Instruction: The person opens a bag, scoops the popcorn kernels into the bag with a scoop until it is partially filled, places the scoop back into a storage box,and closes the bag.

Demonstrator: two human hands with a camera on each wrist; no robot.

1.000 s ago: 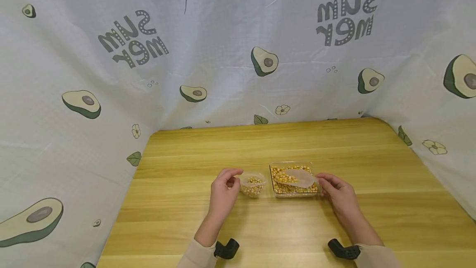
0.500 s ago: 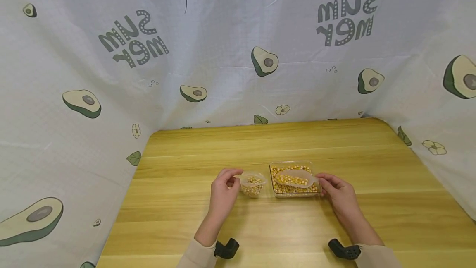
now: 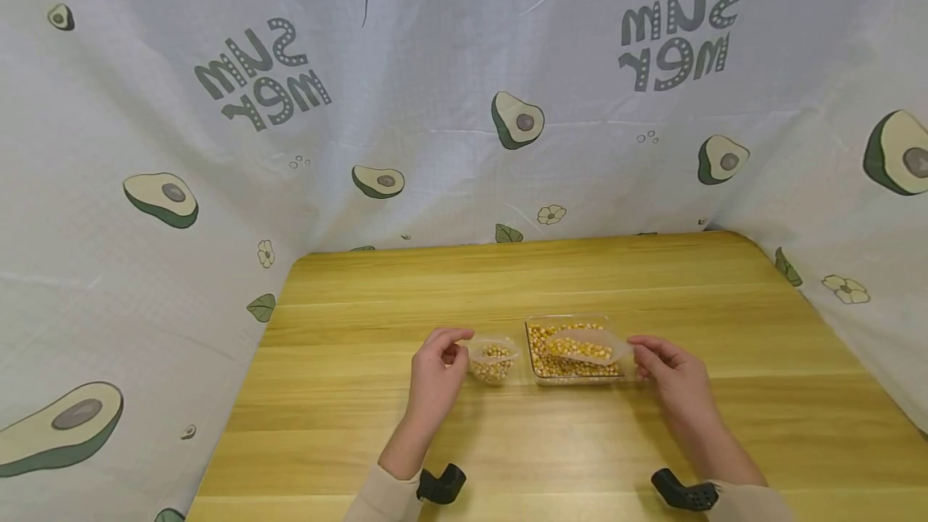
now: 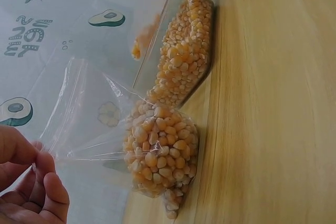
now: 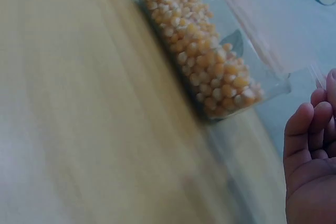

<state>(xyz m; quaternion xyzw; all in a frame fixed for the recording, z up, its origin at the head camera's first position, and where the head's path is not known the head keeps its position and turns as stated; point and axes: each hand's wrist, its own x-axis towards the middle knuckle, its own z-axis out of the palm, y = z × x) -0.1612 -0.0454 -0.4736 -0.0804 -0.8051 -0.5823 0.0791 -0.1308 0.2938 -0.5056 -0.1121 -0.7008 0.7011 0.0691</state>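
My left hand (image 3: 437, 373) pinches the upper edge of a clear zip bag (image 4: 157, 148). The bag's mouth stands spread, and corn kernels fill its bottom, which rests on the table. To its right is a clear rectangular container (image 3: 538, 380) full of corn kernels (image 5: 197, 51). Above the container, my right hand (image 3: 677, 381) pinches the handle end of a translucent scoop (image 3: 612, 337). A load of yellow kernels (image 3: 580, 350) lies along the scoop's near side. In the right wrist view, my right fingers (image 5: 299, 121) are beside the container's end.
The wood-grain table (image 3: 377, 296) carries the bag and container close together near its middle. A white curtain (image 3: 435, 63) with avocado prints rises behind the table and along both sides. Black wrist mounts (image 3: 442, 485) sit at both cuffs.
The scoop tilts to level its load of kernels, then shifts slightly right with my right hand. My left hand and the bag stay in place.
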